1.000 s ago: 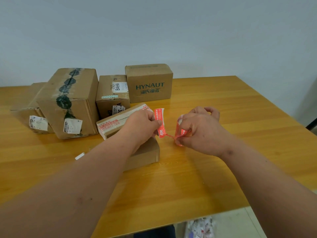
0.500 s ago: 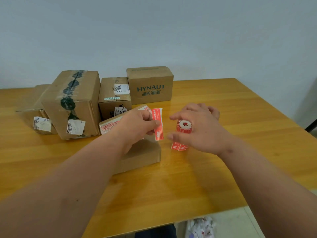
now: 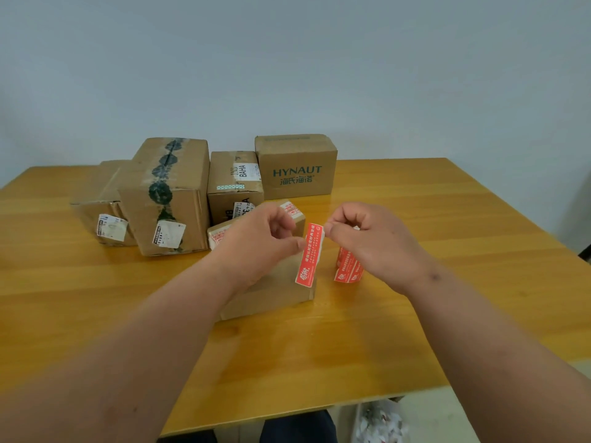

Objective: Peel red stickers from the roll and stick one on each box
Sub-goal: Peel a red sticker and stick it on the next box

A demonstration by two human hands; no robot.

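A long red sticker (image 3: 309,255) with white writing hangs upright between my hands. My left hand (image 3: 260,243) pinches its left edge, and my right hand (image 3: 367,239) pinches its top right corner. The red sticker roll (image 3: 348,266) stands on the table just under my right hand, apart from it. Directly behind the sticker lies a flat cardboard box (image 3: 271,289) with red print on its top. Four more boxes stand behind: a HYNAUT box (image 3: 295,167), a small labelled box (image 3: 235,183), a tall taped box (image 3: 166,196) and a low box (image 3: 99,203) at far left.
The wooden table (image 3: 415,314) has bare surface to the right and in front of my hands. Its front edge runs close below my forearms. White crumpled scraps (image 3: 380,423) lie on the floor beneath the table edge. A pale wall rises behind the boxes.
The sticker came free of the roll. My right hand let the roll stand on the table and moved up to take the sticker's top corner. The left hand kept holding the sticker.
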